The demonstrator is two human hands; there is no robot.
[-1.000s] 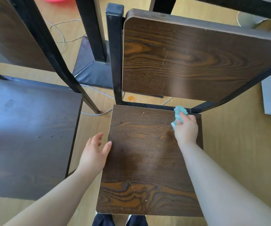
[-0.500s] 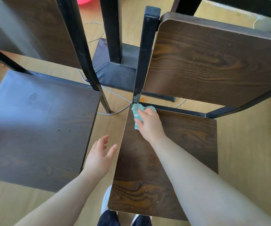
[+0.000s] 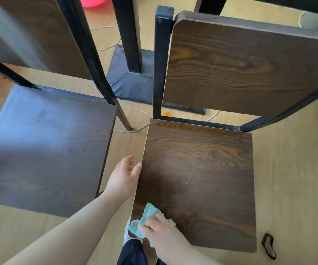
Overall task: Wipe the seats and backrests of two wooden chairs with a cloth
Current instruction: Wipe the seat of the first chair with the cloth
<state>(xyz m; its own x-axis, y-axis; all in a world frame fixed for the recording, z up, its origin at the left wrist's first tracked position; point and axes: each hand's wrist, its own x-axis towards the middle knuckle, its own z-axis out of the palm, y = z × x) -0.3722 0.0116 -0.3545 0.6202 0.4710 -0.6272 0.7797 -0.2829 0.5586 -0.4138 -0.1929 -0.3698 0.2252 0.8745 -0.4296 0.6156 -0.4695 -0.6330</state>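
Observation:
Two dark wooden chairs with black metal frames stand side by side. The right chair's seat (image 3: 202, 178) shows pale crumbs and dust, and its backrest (image 3: 250, 69) rises behind it. My right hand (image 3: 163, 238) presses a teal cloth (image 3: 146, 220) onto that seat's near left corner. My left hand (image 3: 123, 178) rests with spread fingers against the seat's left edge, holding nothing. The left chair's seat (image 3: 45, 150) carries a few specks, and its backrest (image 3: 39, 35) is partly cut off at the top.
A black table leg with a flat base plate (image 3: 131, 81) stands between and behind the chairs. White cables (image 3: 131, 130) run across the wooden floor. A black band (image 3: 268, 248) lies on the floor at right. A pink object (image 3: 94, 0) sits at the top.
My right hand has dragged the cloth from the seat's far right corner across to the far left, then down to the near left corner. My left hand stayed at the seat's left edge.

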